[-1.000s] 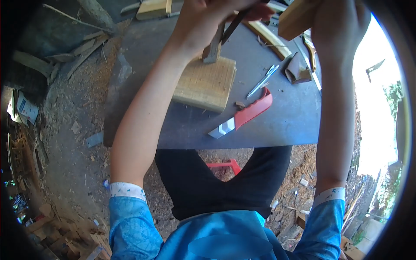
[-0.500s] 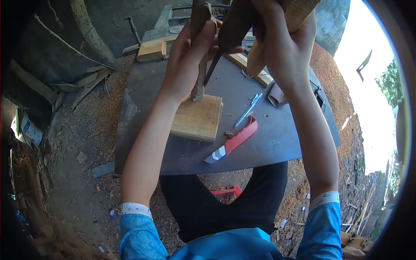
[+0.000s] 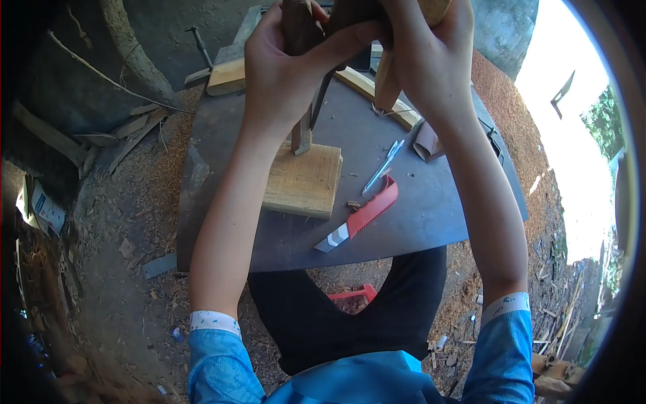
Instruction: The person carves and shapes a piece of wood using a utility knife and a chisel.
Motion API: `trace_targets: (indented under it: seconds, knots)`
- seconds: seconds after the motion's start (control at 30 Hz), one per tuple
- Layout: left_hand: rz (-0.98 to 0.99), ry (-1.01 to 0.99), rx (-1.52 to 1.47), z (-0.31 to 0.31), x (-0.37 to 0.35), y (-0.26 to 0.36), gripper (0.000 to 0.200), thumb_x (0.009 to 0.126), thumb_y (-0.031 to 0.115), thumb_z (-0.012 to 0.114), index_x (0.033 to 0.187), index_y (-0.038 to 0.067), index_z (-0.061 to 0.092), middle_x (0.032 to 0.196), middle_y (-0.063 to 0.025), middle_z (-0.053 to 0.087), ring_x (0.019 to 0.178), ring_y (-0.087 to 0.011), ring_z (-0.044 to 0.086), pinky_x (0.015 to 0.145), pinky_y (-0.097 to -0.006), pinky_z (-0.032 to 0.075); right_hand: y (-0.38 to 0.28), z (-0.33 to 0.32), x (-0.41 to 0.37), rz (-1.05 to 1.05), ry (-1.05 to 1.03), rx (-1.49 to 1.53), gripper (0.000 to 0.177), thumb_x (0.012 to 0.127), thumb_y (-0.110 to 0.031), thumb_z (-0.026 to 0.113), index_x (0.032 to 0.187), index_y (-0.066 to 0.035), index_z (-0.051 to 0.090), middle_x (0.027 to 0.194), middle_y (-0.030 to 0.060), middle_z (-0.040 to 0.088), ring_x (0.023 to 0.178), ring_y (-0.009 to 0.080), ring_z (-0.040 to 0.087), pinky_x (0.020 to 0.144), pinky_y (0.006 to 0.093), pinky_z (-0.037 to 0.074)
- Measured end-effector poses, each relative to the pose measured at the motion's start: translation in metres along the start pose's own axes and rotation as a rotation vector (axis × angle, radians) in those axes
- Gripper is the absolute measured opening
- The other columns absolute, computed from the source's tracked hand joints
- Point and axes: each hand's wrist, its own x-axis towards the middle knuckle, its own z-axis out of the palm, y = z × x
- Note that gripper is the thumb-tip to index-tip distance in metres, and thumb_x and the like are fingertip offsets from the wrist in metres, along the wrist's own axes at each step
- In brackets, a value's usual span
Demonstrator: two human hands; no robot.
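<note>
My left hand (image 3: 289,67) is closed at the top centre around a dark wooden piece; its thumb stretches across toward my right hand. Below that hand a chisel-like blade (image 3: 302,138) stands upright with its lower end at the back edge of a light wooden block (image 3: 304,180). My right hand (image 3: 431,64) is wrapped round a wooden handle (image 3: 434,9), and a pale wooden piece (image 3: 387,84) hangs beneath it. A thin dark blade (image 3: 321,94) slants between the hands. The upper ends of the tools are partly cut off by the frame.
On the grey table (image 3: 269,246) lie a red-handled cutter (image 3: 367,214), a blue pen (image 3: 383,167), a long wooden strip (image 3: 404,111) and a brownish rolled piece (image 3: 428,143). A hammer (image 3: 200,48) stands at the back left. A red tool (image 3: 356,294) lies on the floor.
My left hand has turned, and its thumb now reaches across toward my right hand. Both hands sit slightly higher in the view. The dark handle between them has moved up.
</note>
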Motion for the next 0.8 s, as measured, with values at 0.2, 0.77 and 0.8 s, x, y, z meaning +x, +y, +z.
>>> trace_targets:
  seconds: [0.2,0.77,0.8]
  knots:
    - [-0.057,0.024,0.017,0.005,0.001,0.000,0.033,0.083,0.017,0.091,0.095,0.008,0.062,0.082,0.0018,0.066,0.069,-0.0055,0.062,0.061,-0.0209,0.049,-0.009,-0.007,0.001,0.082,-0.067,0.047,0.026,0.101,-0.014,0.066,0.121,-0.001,0.056,0.096,0.0060,0.064,0.082,0.0102,0.065,0.071,0.0262,0.054]
    - [-0.030,-0.093,-0.156,-0.005,0.003,-0.014,0.034,0.089,0.007,0.083,0.096,0.012,0.051,0.093,-0.0044,0.071,0.079,-0.0090,0.067,0.068,-0.0229,0.054,0.005,-0.012,-0.003,0.038,-0.025,0.066,0.032,0.102,-0.022,0.064,0.124,0.001,0.059,0.097,0.0039,0.064,0.079,0.0085,0.061,0.066,0.0242,0.049]
    - [-0.037,-0.080,-0.143,-0.003,0.003,-0.011,0.034,0.090,0.007,0.083,0.095,0.013,0.050,0.093,-0.0048,0.071,0.079,-0.0092,0.067,0.068,-0.0231,0.054,0.005,-0.012,-0.003,0.038,-0.029,0.071,0.032,0.102,-0.022,0.064,0.125,0.001,0.059,0.097,0.0039,0.064,0.079,0.0085,0.061,0.066,0.0242,0.049]
